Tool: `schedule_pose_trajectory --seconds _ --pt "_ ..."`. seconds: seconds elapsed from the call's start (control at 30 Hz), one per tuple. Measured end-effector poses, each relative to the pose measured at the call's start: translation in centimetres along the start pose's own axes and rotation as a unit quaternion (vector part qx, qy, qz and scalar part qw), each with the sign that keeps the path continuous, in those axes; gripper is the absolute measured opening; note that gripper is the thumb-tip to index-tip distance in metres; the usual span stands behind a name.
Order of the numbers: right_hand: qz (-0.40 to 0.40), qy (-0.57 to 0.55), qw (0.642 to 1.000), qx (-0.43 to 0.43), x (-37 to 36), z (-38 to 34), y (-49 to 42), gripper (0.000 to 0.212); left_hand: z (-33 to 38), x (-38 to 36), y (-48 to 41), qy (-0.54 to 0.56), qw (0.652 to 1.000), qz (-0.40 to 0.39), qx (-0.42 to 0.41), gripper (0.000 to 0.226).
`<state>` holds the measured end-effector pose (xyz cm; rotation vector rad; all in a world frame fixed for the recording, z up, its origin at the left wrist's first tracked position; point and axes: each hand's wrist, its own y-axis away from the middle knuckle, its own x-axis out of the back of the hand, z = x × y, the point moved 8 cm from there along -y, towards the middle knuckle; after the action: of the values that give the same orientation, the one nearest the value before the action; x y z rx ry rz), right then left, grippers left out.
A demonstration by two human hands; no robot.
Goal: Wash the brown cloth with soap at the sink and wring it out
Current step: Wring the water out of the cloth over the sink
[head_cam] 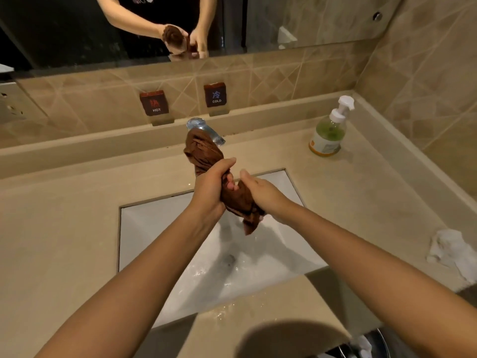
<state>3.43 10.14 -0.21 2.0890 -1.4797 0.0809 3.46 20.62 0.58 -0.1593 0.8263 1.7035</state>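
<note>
Below your grip lies the sink point(160, 228); wring off-centre and water could spatter the counter point(64, 241). The brown cloth point(204, 151) is twisted between both fists, left hand point(211, 192) above, right hand point(263, 195) below; wet fabric may slip through.

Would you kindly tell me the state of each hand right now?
Left hand: closed, gripping the twisted brown fabric cloth.
Right hand: closed, gripping the same cloth's lower end.

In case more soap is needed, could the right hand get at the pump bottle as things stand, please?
Probably yes: nothing stands on the counter between the right hand and the pump bottle, though that hand grips the brown cloth.
</note>
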Motion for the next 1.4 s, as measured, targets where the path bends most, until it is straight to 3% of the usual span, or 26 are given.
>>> schedule_pose_trajectory --seconds 0.1,0.17,0.27,0.33,0.47,0.6,0.7,0.77,0.83,0.9,1.0,1.13,1.2,1.3,1.4 --pt "0.001 -0.111 0.994 0.017 2.1 1.0 1.6 0.057 1.8 1.4 -0.6 0.077 0.991 0.104 -0.042 0.028" --pt "0.028 0.002 0.993 0.111 2.6 0.8 3.9 0.067 2.3 2.1 -1.0 0.132 0.979 0.147 -0.048 0.027" --pt "0.066 0.218 0.947 0.225 0.4 -0.4 5.5 0.09 1.4 0.9 -1.1 0.161 0.975 0.152 -0.018 0.03" --pt "0.114 0.201 0.926 0.299 0.3 -2.0 5.1 0.082 0.1 -0.7 -0.8 0.172 0.975 0.136 0.029 0.033" --pt "0.155 0.064 0.897 0.41 3.4 -3.5 4.5 0.054 -0.6 -3.2 0.1 0.191 0.973 0.082 0.102 0.026" --pt "0.267 0.051 0.869 0.413 6.1 -4.1 4.4 0.051 -0.1 -5.2 1.3 0.186 0.979 0.03 0.071 0.019" --pt "0.338 0.092 0.87 0.347 7.0 -3.9 4.4 0.04 1.1 -6.4 1.4 0.162 0.986 -0.024 -0.039 0.011" --pt "0.268 0.077 0.922 0.268 6.6 -3.4 3.4 0.039 1.7 -6.5 1.4 0.079 0.989 -0.061 -0.113 0.019" --pt "0.132 -0.002 0.979 0.158 5.7 -2.4 2.4 0.051 1.7 -6.9 1.7 0.036 0.984 -0.111 -0.133 0.027" --pt "0.02 -0.067 0.996 0.063 4.8 -1.5 2.1 0.062 1.4 -7.0 1.9 0.072 0.982 -0.127 -0.118 0.032" --pt "-0.067 -0.14 0.988 0.028 4.2 -1.5 2.5 0.055 0.7 -6.6 1.2 0.185 0.977 -0.059 -0.083 0.029" --pt "-0.078 -0.301 0.946 0.089 5.6 -1.1 4.7 0.029 1.0 -5.2 0.5 0.218 0.972 0.067 -0.051 0.032" --pt "-0.07 -0.298 0.937 0.168 6.3 -1.0 7.1 0.042 1.2 -3.9 0.1 0.215 0.971 0.1 -0.041 0.03" --pt "-0.053 -0.112 0.942 0.313 5.6 -2.2 9.4 0.062 0.2 -3.4 -0.1 0.2 0.975 0.095 -0.007 0.032" --pt "0.052 0.124 0.863 0.487 5.5 -4.5 9.9 0.047 -1.4 -4.3 1.1 0.178 0.979 0.085 0.045 0.038"
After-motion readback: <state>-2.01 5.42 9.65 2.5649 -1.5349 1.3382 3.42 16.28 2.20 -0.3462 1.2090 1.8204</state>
